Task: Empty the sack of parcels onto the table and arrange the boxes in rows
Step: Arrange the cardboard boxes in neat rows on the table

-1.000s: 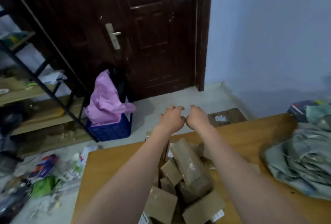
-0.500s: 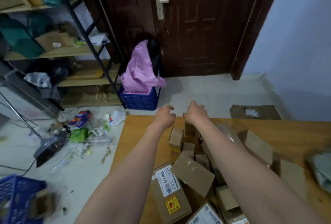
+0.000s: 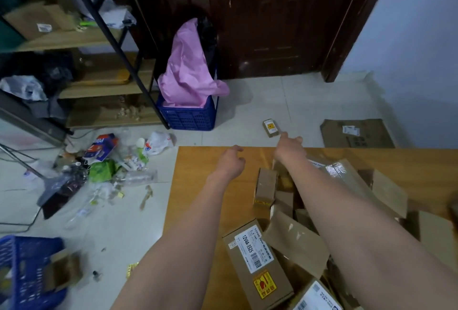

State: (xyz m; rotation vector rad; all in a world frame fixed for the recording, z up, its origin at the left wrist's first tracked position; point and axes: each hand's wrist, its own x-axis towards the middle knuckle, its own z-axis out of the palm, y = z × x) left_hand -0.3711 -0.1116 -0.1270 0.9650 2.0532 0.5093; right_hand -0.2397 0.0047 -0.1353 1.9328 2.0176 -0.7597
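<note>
**Cardboard all over the table, and one box has gone over the edge**

Brown cardboard boxes [image 3: 292, 240] sit in a loose heap on the right half of the wooden table [image 3: 198, 185], tilted and overlapping, nothing like rows yet. The sack isn't in view, so I can't tell where it ended up.

Both your arms are stretched out toward the far edge. Your left hand [image 3: 231, 161] hovers over bare tabletop with its fingers loosely curled, holding nothing. Your right hand [image 3: 290, 148] is right at the far edge, fingers reaching forward past it, also holding nothing as far as I can see.

Stuff to watch:

- A small box [image 3: 271, 127] lies on the floor just beyond the far edge. Easy to forget, and then your rows come up one short.
- The upright box [image 3: 265, 185] beside your right forearm looks tippy. Drag that arm back carelessly and you'd likely knock it over, or shove others along.
- The big labelled box [image 3: 257, 260] sits near the table's left side of the heap with others leaning on it, so pulling from underneath could slide the stack toward you.
</note>
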